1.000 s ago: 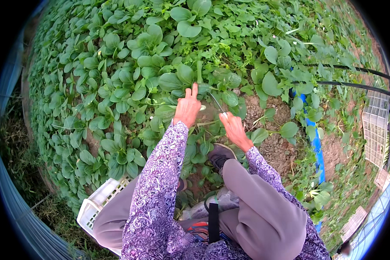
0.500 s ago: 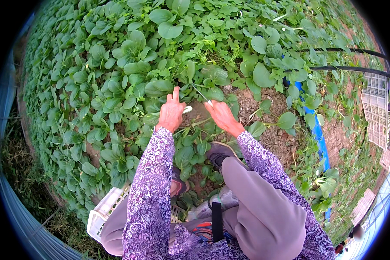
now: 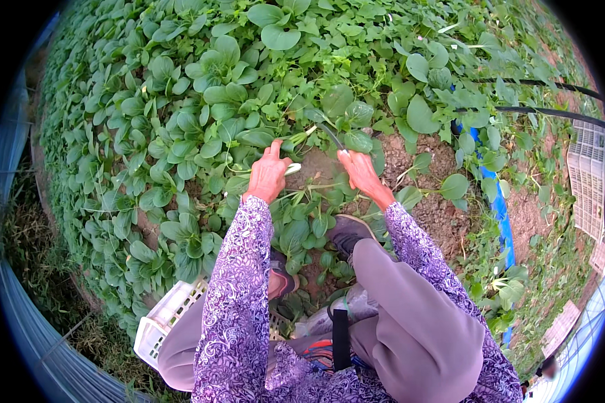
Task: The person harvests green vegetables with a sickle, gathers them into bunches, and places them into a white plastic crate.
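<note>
My left hand (image 3: 267, 176) is closed round a cut bok choy, whose pale stem end (image 3: 293, 168) sticks out beside the thumb. Its index finger reaches forward toward another bok choy (image 3: 304, 137), which lies tilted with its pale stem base toward the blade. In my right hand (image 3: 363, 176) is a small knife with a narrow, dark, slightly curved blade (image 3: 331, 136). The blade points forward and left, its tip close to that stem base; whether they touch I cannot tell. The handle is mostly hidden in my fingers.
Dense bok choy (image 3: 181, 174) and creeping weeds surround my hands. Bare soil (image 3: 437, 221) lies to the right, beside a blue hose (image 3: 501, 215). A white plastic crate (image 3: 161, 319) stands by my left leg. Black pipes (image 3: 538, 111) and pale crates (image 3: 585, 174) are at far right.
My right hand and the knife have shifted a little right. The bok choy ahead of my left hand now leans over, showing its pale stem base. My left hand keeps its hold.
</note>
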Available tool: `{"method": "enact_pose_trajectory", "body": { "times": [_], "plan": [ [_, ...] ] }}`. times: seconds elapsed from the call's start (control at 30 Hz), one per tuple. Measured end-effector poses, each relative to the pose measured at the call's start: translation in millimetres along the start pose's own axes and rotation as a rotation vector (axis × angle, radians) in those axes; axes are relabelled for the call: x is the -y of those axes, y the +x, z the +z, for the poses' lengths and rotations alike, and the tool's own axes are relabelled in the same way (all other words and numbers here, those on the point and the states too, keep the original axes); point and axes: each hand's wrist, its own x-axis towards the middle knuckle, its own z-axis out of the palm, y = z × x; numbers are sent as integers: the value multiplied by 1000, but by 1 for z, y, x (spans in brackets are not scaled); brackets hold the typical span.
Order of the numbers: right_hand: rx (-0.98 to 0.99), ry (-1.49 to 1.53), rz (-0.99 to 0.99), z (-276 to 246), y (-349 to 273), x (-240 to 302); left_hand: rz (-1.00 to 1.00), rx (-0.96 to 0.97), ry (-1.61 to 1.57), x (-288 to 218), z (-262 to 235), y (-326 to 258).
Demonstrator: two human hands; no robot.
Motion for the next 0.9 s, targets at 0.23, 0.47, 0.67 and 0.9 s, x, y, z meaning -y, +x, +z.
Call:
{"method": "enact_pose_trajectory", "body": {
  "times": [0.23, 0.47, 0.67, 0.9],
  "plan": [
    [-628, -392, -899, 11, 19, -4, 36, -94, -1, 3, 4, -4],
    [86, 30, 43, 20, 19, 15, -41, -67, -36, 9, 8, -4],
    [-15, 426, 243, 31, 9, 43, -187, -12, -52, 11, 16, -4],
    [-275, 306, -84, 20, -14, 26, -139, -187, -136, -12, 2, -12]
  ]
}}
